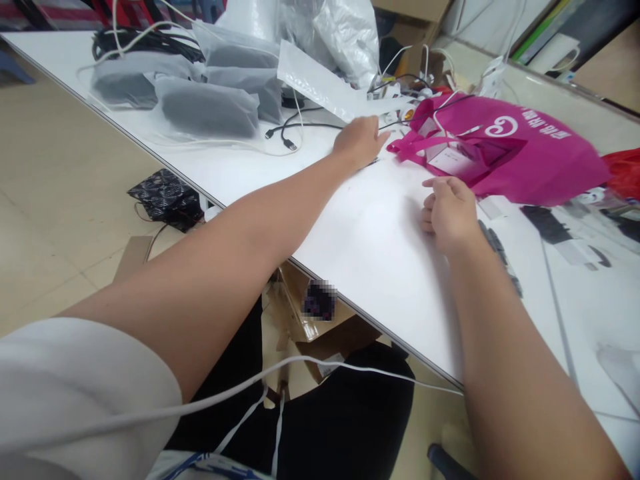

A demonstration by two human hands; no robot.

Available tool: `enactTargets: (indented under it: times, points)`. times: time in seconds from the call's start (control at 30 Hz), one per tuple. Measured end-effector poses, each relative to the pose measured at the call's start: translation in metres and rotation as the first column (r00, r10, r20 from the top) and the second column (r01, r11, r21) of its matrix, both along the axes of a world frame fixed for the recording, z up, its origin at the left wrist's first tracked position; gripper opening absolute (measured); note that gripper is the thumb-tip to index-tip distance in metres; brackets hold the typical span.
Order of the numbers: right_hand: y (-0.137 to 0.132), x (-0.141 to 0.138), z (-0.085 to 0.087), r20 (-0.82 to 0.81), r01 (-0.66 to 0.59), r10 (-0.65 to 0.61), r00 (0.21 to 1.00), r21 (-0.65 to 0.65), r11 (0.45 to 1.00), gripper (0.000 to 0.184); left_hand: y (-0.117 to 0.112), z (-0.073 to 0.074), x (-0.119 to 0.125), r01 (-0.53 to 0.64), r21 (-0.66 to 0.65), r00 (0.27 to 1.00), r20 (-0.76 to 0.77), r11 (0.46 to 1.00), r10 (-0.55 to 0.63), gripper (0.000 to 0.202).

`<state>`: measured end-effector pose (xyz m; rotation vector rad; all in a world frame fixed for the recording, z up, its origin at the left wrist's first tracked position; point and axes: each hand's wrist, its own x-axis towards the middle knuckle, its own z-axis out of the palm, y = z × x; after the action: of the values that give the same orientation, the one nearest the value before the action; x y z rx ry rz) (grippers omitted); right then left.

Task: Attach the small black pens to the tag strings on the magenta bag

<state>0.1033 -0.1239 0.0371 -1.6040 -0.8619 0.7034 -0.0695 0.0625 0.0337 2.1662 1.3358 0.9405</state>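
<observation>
My left hand reaches across the white table to the black cable. Its fingers are curled away from me, so whatever they grip is hidden. A small dark piece shows just beneath that hand. The end of a clear plastic strip lies just beyond it. Nearer to me on the right, my right hand is over the tabletop in a loose fist, index finger slightly out, with nothing visible in it. Close beyond that hand is a magenta bag, lying on its side with a white box in its opening.
Several grey plastic-wrapped packages sit at the table's far left, beside coiled black cable. White plastic bags are piled behind. A white cord crosses before my lap. A cardboard box is below the table edge.
</observation>
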Motion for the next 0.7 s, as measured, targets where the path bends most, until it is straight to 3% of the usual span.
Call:
enactTargets:
  times: [0.07,0.17,0.3,0.43,0.53,0.7]
  points:
    - [-0.002,-0.003,0.002,-0.037,0.004,-0.004,0.999,0.009,1.0,0.023,0.005,0.006,0.0,-0.091,0.025,0.987,0.136,0.996,0.087,0.042]
    - [-0.003,-0.012,0.007,-0.122,0.047,-0.045,0.991,0.009,0.999,0.017,0.003,0.013,0.0,-0.101,0.067,0.97,0.229,0.993,0.083,0.047]
    - [-0.006,-0.027,0.019,-0.259,0.153,-0.151,0.954,-0.011,0.988,0.018,-0.018,0.018,0.006,0.096,0.164,0.969,0.211,0.982,-0.13,0.044]
    - [-0.007,-0.024,0.03,-0.444,0.249,-0.251,0.86,-0.064,0.966,0.032,-0.052,0.021,0.015,0.305,0.145,0.945,0.08,0.941,-0.318,0.039]
    - [-0.002,-0.004,0.031,-0.593,0.196,-0.195,0.781,-0.063,0.978,0.041,-0.077,0.02,0.022,0.475,0.173,0.873,0.032,0.863,-0.487,0.036]
    - [0.016,0.025,0.016,-0.599,0.117,-0.112,0.793,-0.032,0.993,0.043,-0.096,0.011,0.032,0.647,0.145,0.753,0.028,0.748,-0.657,0.02]
